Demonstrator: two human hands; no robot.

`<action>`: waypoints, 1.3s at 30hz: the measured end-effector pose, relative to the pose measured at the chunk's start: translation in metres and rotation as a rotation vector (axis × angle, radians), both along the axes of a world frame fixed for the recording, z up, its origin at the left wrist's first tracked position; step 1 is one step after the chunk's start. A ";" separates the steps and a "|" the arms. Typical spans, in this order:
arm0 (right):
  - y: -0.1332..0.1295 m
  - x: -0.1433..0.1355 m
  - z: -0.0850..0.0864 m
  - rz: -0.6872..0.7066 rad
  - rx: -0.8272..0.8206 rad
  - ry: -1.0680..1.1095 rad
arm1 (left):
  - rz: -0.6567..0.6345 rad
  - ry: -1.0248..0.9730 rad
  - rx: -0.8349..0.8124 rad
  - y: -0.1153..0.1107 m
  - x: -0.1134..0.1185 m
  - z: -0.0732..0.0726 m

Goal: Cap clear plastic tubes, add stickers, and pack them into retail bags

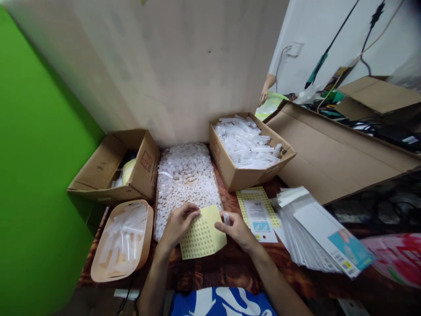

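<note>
A yellow sheet of small round stickers [197,240] is held up over the front edge of the table, creased toward its right side. My left hand [179,224] pinches its upper left edge between thumb and fingers. At the sheet's right edge is my right hand [237,229], closed around a short clear plastic tube [226,218], with the thumb against the paper. Whether a loose sticker is on a fingertip is too small to tell. Just behind both hands lies a shallow tray full of small white pieces [187,175].
On the left stand a peach basket of clear tubes [149,219] and an open carton [151,162]. A carton of clear tubes [230,175] sits behind right. Printed cards [315,232] and another sticker sheet [245,206] lie right. A co-worker's hand [264,94] shows beyond the partition.
</note>
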State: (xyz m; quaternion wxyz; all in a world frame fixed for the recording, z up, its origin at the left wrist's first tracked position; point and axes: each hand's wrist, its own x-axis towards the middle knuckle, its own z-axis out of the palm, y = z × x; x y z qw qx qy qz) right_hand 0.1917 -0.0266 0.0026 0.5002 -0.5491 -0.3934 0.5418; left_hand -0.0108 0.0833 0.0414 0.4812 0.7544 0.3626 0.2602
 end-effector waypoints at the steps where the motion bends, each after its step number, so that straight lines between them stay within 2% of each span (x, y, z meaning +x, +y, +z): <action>1: 0.000 -0.004 -0.002 0.011 -0.036 0.066 | 0.015 -0.002 0.059 0.000 0.005 0.000; 5: 0.003 -0.015 0.001 -0.067 -0.048 0.277 | 0.050 0.011 0.433 -0.006 0.018 0.003; 7: 0.004 -0.017 0.003 -0.128 -0.016 0.301 | 0.011 0.017 0.502 -0.011 0.020 0.005; 10: 0.005 -0.016 0.003 -0.164 0.012 0.242 | -0.015 -0.020 0.396 -0.021 0.021 0.007; 16: 0.004 -0.011 0.008 -0.116 0.042 0.013 | 0.054 -0.119 0.175 -0.030 0.025 0.006; 20: 0.005 -0.007 0.020 -0.062 0.065 -0.064 | 0.061 -0.139 0.157 -0.030 0.026 0.007; 23: 0.006 -0.003 0.026 -0.056 0.145 -0.148 | 0.041 -0.135 0.172 -0.029 0.027 0.009; 28: 0.006 0.004 0.031 -0.047 0.232 -0.282 | 0.007 -0.129 0.161 -0.029 0.032 0.012; 32: 0.006 0.007 0.035 -0.026 0.259 -0.302 | -0.001 -0.132 0.149 -0.029 0.034 0.014; 39: 0.003 0.007 0.035 0.009 0.262 -0.336 | -0.046 -0.166 0.031 -0.026 0.028 0.009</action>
